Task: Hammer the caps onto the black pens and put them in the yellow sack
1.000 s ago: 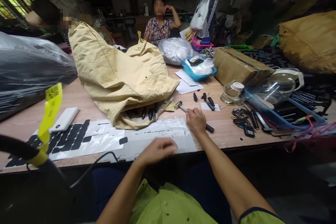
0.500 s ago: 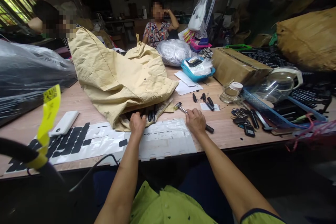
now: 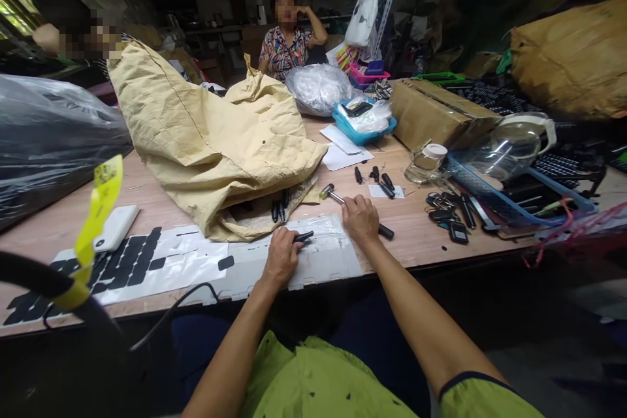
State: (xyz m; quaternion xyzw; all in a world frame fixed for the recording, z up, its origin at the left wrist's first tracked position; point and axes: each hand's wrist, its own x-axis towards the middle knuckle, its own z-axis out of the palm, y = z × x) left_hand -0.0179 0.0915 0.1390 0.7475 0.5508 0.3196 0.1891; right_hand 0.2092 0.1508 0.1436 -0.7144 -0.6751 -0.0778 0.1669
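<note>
My left hand (image 3: 283,253) is closed around a slim black pen-like piece (image 3: 304,236), whose tip sticks out to the right over a pale board (image 3: 328,249). My right hand (image 3: 361,221) grips a small hammer (image 3: 326,191); its metal head lies to the upper left and its black handle end shows at the lower right. Just behind my left hand is the mouth of a big cream cloth sack (image 3: 230,150), with several similar black pieces (image 3: 279,207) inside the opening. More short black parts (image 3: 386,186) lie on the table beyond the hammer.
A sheet of black stickers (image 3: 142,255) and a white power bank (image 3: 115,227) lie left. On the right are a bunch of keys (image 3: 448,215), a glass jar (image 3: 426,166), a blue basket (image 3: 460,173) and a cardboard box (image 3: 431,114). Two people sit across the table.
My left hand has come out of the sack's mouth toward me and to the right, now with a black piece in it. My right hand stays on the hammer.
</note>
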